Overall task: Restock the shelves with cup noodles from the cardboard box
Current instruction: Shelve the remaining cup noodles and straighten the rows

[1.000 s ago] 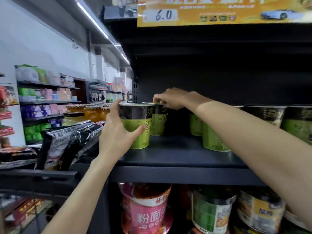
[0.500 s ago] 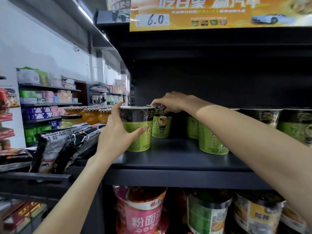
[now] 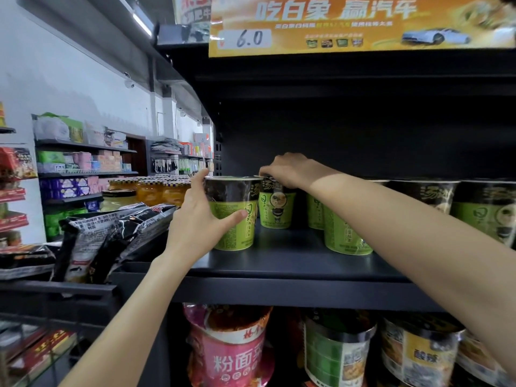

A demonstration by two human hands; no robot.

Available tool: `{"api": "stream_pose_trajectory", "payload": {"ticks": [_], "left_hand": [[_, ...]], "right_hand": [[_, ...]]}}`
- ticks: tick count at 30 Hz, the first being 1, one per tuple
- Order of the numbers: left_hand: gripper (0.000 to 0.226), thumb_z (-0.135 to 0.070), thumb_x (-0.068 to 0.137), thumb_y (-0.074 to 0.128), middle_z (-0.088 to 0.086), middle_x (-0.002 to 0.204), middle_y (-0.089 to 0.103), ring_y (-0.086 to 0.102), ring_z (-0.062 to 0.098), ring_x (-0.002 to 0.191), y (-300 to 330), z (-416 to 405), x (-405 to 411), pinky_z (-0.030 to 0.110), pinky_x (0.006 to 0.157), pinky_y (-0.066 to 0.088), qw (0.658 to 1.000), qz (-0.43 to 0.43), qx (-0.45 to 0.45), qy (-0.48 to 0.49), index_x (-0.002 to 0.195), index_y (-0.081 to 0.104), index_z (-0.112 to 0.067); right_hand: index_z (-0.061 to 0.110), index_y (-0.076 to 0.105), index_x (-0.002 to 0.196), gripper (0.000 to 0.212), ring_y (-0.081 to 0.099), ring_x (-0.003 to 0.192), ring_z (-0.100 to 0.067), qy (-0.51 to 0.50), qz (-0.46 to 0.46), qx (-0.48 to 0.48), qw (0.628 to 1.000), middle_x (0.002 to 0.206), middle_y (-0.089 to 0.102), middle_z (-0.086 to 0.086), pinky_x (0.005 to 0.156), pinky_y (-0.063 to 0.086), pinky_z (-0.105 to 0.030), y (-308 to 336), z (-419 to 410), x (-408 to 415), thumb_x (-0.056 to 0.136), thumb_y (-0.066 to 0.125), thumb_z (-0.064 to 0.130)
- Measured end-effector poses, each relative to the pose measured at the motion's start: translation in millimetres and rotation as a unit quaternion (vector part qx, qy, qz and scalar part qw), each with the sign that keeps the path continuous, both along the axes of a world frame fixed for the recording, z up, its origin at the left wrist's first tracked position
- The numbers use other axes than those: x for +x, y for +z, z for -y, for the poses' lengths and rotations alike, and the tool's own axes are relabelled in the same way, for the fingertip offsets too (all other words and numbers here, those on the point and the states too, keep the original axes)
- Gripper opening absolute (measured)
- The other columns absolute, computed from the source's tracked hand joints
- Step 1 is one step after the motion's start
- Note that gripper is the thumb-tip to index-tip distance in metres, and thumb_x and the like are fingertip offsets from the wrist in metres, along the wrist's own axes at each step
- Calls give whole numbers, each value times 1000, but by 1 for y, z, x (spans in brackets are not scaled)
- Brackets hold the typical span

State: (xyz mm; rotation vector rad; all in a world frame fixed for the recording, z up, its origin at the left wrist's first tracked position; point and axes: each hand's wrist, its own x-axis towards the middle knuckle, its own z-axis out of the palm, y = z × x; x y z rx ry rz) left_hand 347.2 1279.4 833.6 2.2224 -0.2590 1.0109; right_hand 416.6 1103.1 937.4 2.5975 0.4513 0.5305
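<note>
A green-and-black cup of noodles [image 3: 237,216] stands near the left front of the black shelf [image 3: 293,263], and my left hand [image 3: 195,219] is wrapped around its side. Just behind it sits a second green cup [image 3: 276,210]; my right hand [image 3: 287,169] rests on its lid with the fingers curled over the rim. More green cups [image 3: 343,233] stand to the right along the shelf, partly hidden by my right forearm. The cardboard box is out of view.
An orange price banner [image 3: 360,23] marked 6.0 hangs above. Larger noodle tubs [image 3: 231,350] fill the shelf below. Dark snack bags [image 3: 111,233] lean at the left, with jars of yellow fruit [image 3: 156,191] behind them. Stocked wall shelves [image 3: 83,174] lie further left.
The rear cup under my right hand has turned, so its printed face shows. The front cup has stayed put in my left hand. My view has drifted slightly.
</note>
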Motion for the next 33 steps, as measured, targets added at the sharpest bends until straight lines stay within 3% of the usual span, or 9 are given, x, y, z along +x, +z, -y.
{"api": "stream_pose_trajectory", "payload": {"ticks": [5,7,11,13,18,23,27,30,33], "left_hand": [[99,-56,69,71,6,146,40,46,26,127,2,8,0,41,101,40,999,-2,7,-38,144,13,-28],[101,-55,67,73,4,145,40,48,25,126,3,13,1,42,103,40,998,-9,0,-57,144,12,-29],[107,-54,62,76,1,142,45,50,21,123,6,23,6,41,104,40,993,-40,-29,-105,145,12,-30],[109,-49,62,78,0,139,47,51,15,118,8,30,7,35,104,40,988,-52,-48,-136,146,12,-27],[102,-37,69,78,1,142,45,58,13,110,9,44,11,33,98,45,975,-81,-90,-187,147,14,-26],[105,-46,65,77,5,143,39,51,17,116,7,51,7,31,97,43,976,-89,-105,-166,147,14,-25],[114,-67,51,77,2,124,50,57,12,103,4,60,1,35,95,48,980,-93,-111,-139,141,25,-21],[101,-49,61,78,-6,113,55,55,2,96,7,61,-1,30,93,47,958,-124,-173,-194,141,25,-18],[99,-43,63,75,-1,120,59,57,9,106,10,58,0,31,92,47,919,-163,-247,-259,144,23,-21]], "right_hand": [[26,16,151,81,51,118,-33,78,1,206,975,142,42,-16,86,47,-35,-10,6,-36,87,38,-17],[27,17,150,77,54,117,-30,93,12,316,944,140,47,-12,94,49,-41,-23,11,-58,89,44,-10],[22,15,151,68,57,110,-28,140,41,416,897,125,58,-11,95,47,-41,-79,27,-105,94,52,20],[22,9,152,72,54,118,-26,167,28,453,875,135,51,-8,99,44,-42,-101,29,-115,94,53,24],[23,8,151,72,39,132,-26,169,27,488,856,155,20,-1,106,35,-36,-121,31,-113,94,53,23],[19,10,150,74,50,119,-25,136,23,535,833,143,37,-10,98,39,-32,-117,41,-108,93,56,25],[16,6,151,77,51,119,-23,141,-42,543,827,138,47,-10,94,39,-27,-112,39,-114,92,55,23],[16,7,151,75,41,130,-22,182,-33,509,841,149,33,-3,105,36,-33,-123,30,-133,93,54,23],[19,5,152,75,32,135,-15,205,-4,496,844,150,27,2,109,30,-28,-126,31,-144,94,53,26]]}}
